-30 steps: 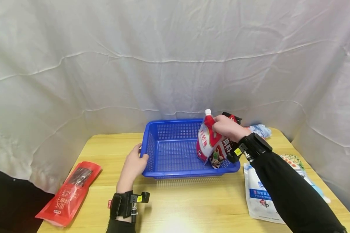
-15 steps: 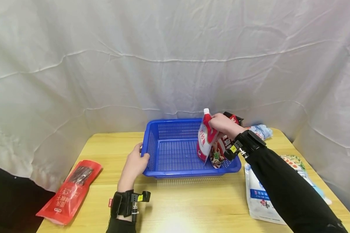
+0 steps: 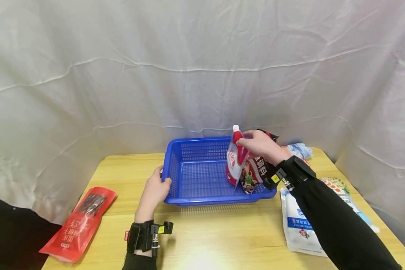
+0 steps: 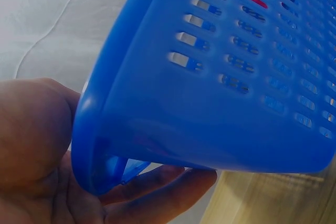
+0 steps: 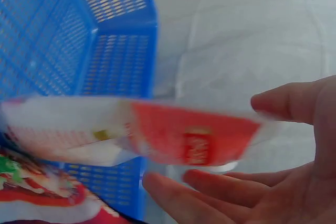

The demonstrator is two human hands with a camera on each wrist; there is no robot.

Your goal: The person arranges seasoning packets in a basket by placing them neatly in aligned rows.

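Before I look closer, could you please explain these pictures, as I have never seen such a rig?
There is no machine, just a person's left hand and right hand. The wide view comes from a camera worn on the head; the close ones from wrist cameras. On the table stands a blue basket, with a red packet to its left and a white-and-blue packet to its right. The left hand holds the basket's rim. The right hand is open around the top of a red-and-white pouch; whether it touches is hard to tell. The pouch is in the basket beside a dark packet.
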